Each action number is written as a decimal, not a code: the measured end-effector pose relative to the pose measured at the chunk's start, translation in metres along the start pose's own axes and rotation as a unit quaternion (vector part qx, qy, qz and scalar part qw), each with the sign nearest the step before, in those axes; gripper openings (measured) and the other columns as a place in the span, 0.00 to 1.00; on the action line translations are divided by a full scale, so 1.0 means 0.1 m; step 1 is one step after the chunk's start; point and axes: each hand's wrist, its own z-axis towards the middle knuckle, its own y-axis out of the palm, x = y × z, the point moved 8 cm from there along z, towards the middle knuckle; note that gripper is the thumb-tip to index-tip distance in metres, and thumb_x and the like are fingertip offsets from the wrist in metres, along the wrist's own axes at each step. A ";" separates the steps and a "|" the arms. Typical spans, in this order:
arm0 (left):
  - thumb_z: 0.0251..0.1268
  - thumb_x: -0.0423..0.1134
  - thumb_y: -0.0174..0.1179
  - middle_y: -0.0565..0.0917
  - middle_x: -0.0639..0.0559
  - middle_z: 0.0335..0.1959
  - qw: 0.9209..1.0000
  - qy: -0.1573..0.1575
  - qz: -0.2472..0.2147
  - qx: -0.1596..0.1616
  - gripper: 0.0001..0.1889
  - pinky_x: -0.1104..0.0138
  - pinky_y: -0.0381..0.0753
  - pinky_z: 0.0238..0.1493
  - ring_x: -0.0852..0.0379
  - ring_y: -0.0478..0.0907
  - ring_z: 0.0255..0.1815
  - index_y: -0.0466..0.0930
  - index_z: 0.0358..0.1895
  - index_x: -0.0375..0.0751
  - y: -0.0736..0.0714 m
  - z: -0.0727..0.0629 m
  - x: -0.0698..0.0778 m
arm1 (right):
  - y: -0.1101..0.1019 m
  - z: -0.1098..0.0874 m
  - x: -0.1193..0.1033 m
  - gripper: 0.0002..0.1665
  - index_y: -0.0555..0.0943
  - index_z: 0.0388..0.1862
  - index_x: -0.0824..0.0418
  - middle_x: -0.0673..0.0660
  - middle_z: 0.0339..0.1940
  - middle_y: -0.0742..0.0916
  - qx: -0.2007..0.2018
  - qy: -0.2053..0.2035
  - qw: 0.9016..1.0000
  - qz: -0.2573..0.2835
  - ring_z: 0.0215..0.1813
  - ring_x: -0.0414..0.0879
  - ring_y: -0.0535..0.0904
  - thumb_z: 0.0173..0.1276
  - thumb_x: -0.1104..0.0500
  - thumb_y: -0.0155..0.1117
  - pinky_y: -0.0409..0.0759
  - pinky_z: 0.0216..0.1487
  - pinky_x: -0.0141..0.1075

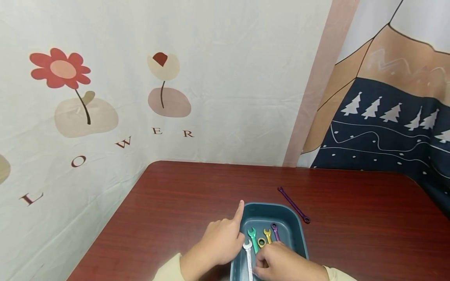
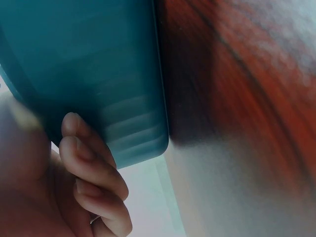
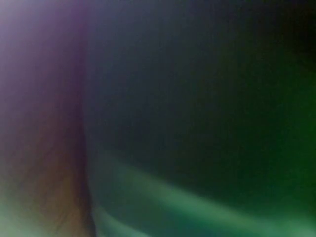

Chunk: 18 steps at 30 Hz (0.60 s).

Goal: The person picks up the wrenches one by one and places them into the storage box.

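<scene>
A blue-green plastic tray [image 1: 300,238] stands at the table's front. My left hand [image 1: 223,240] holds its left side, index finger straight along the rim, and the other fingers curl against the outer wall [image 2: 133,123] in the left wrist view. Inside lie a silver wrench [image 1: 248,255], a green wrench [image 1: 252,234], a gold open-end wrench [image 1: 267,235] and a purple ring-end wrench [image 1: 275,230]. Low in the tray, my right hand [image 1: 283,261] has curled fingers over a gold ring-end wrench [image 1: 261,242]; they hide its shaft. The right wrist view is dark and blurred.
Behind the tray's right corner, a dark purple wrench [image 1: 293,205] lies slantwise on the red-brown wooden table [image 1: 369,218]. A printed curtain [image 1: 228,97] hangs along the table's back and left edges.
</scene>
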 end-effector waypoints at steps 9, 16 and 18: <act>0.68 0.44 0.53 0.68 0.58 0.09 1.000 0.000 0.002 -0.004 0.42 0.64 0.58 0.16 0.59 0.59 0.11 0.43 0.82 0.46 0.01 0.00 0.00 | -0.17 -0.02 -0.15 0.13 0.86 0.23 0.52 0.40 0.11 0.73 0.046 -0.027 0.999 -0.009 0.18 0.29 0.69 0.69 0.57 0.65 0.70 0.23 0.26; 0.68 0.44 0.53 0.68 0.58 0.09 1.000 0.003 0.005 0.000 0.42 0.65 0.59 0.17 0.59 0.60 0.11 0.44 0.82 0.45 0.01 0.00 0.00 | -0.46 -0.10 -0.34 0.15 0.81 0.21 0.50 0.38 0.14 0.72 0.110 -0.056 0.991 -0.048 0.21 0.28 0.67 0.71 0.58 0.63 0.70 0.23 0.26; 0.68 0.45 0.53 0.68 0.58 0.10 1.000 0.002 0.003 -0.001 0.42 0.65 0.59 0.17 0.59 0.61 0.11 0.44 0.82 0.46 0.01 0.00 0.00 | -0.55 -0.12 -0.34 0.15 0.81 0.22 0.50 0.38 0.14 0.72 0.123 -0.049 0.990 -0.054 0.20 0.28 0.66 0.71 0.57 0.63 0.70 0.22 0.26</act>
